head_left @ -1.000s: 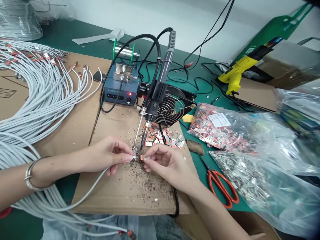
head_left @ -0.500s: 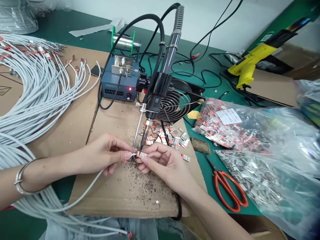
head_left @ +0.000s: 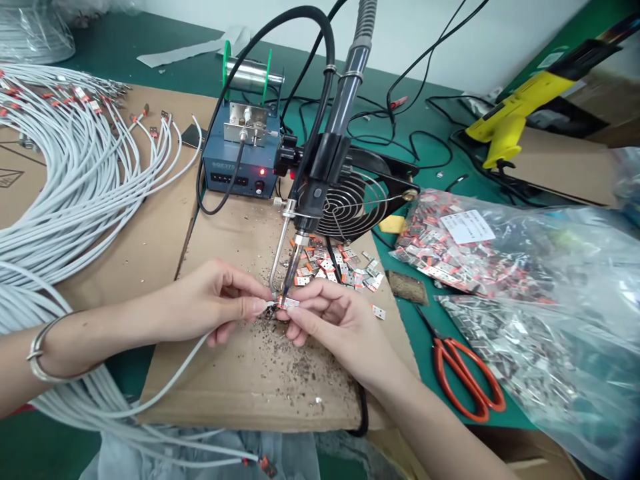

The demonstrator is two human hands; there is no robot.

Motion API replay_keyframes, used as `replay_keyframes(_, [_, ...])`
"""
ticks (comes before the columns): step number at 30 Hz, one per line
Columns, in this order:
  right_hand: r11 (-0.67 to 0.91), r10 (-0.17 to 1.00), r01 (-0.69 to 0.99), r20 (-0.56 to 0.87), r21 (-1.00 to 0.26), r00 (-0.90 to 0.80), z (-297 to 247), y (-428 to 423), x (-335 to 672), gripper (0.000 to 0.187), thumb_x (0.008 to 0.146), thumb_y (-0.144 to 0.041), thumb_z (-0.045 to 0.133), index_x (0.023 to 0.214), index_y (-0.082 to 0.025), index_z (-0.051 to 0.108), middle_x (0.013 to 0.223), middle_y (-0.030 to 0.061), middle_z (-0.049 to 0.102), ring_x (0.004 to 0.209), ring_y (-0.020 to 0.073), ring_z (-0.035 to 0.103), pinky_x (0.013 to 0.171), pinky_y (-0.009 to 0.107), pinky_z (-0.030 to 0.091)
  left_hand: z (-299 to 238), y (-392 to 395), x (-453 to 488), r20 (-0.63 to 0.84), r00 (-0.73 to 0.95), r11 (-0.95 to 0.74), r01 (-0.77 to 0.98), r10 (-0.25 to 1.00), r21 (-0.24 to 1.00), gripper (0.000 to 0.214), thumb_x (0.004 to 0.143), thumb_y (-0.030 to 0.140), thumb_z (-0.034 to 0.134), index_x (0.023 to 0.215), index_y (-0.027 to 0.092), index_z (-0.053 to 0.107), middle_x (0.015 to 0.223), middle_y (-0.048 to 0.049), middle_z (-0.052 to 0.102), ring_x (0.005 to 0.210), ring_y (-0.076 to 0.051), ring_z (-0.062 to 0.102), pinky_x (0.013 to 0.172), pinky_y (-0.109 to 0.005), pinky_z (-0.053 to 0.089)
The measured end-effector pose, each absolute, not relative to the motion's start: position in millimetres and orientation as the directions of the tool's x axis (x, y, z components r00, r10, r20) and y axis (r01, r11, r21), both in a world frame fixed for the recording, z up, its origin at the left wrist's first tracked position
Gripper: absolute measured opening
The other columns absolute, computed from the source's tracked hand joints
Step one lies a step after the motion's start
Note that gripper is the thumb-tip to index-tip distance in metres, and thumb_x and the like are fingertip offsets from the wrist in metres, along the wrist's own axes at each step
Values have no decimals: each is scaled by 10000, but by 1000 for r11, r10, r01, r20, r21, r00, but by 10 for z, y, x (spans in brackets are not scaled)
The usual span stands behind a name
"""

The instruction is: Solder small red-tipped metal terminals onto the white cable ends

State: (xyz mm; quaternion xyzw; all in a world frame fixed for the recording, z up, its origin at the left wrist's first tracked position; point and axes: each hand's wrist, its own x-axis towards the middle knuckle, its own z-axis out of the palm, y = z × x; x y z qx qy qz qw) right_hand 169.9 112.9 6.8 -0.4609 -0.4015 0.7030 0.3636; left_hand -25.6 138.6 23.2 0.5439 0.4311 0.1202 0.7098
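1. A green tabletop runs back to a pale wall. On it lies a flat brown cardboard sheet, with dark crumbs sprinkled over its middle.
2. The step in hand looks like joining a thin, round, white-grey cable to a small, flat, silver-and-orange metal plug with a thick black-and-grey soldering iron. I think the next move calls for tiny, steady shifts, with finger ends well away from the heat.
3. The left hand has its thumb and first finger squeezed together on the cable, close to its end. The cable then bends down toward the sheet's near left corner.
4. The right hand has its thumb and fingers pinched on the plug. The plug is over the sheet's middle, right at the cable's end. I cannot tell if the two are joined.
5. The iron's dark tip points down at the plug; touching or just above, I cannot tell. A thin, bent silver tube is beside it.
6. Farther out, a heap of loose plugs lies by the sheet's right edge. A blue metal box sits at the sheet's far end.
7. Past the right edge, orange-handled scissors lie on the tabletop.
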Motion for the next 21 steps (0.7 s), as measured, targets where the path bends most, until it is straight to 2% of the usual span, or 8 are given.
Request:
replay_keyframes(15, [-407,886,-87,-370,-909,-281,77,1120,1719,202,648,-277,770,746,-162,637,646,22,719,432,55,550,405,147,457,285,1395,-236,-550,555,490,270,624,829,112,807,209,602,803,137,687,467,78,485,331,-20,415,319,-98,353])
replay_keyframes(21, [-388,894,-117,-342,-914,-291,70,1120,1720,182,653,-260,759,740,-168,628,616,0,705,416,52,534,398,153,443,281,1397,-230,-581,527,524,273,620,807,129,803,200,618,884,152,706,404,85,479,315,-19,405,322,-88,332])
